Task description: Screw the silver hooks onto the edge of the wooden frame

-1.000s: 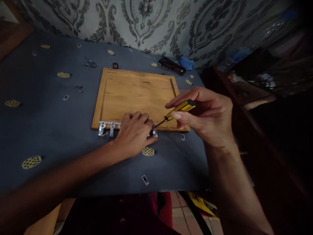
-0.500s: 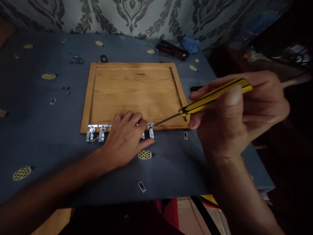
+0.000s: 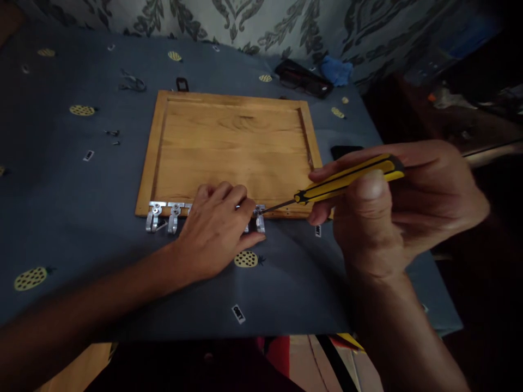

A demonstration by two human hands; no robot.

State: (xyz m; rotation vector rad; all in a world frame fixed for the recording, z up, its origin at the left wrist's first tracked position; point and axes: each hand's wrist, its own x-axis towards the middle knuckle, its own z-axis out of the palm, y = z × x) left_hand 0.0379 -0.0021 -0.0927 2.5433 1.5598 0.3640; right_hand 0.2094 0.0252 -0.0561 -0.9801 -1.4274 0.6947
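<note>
A wooden framed board lies flat on the table. Along its near edge sits a strip of silver metal hooks, several of them hanging past the edge. My left hand is closed over the strip and the board's edge, hiding the middle hooks. Its thumb lies just below the rightmost hook. In my right hand is a yellow and black screwdriver, pinched by the handle between thumb and fingers. The screwdriver's tip is at the plate of the rightmost hook; any screw there is too small to make out.
On the blue patterned tablecloth, small screws and a grey metal piece lie left of the board. Behind it are a dark hanger loop, a glasses case and a blue cloth. A dark object lies at right.
The screwdriver's tip has come onto the rightmost hook's plate from just right of it, and the handle has dropped to a flatter angle. My left hand keeps its hold. The whole view has shifted slightly.
</note>
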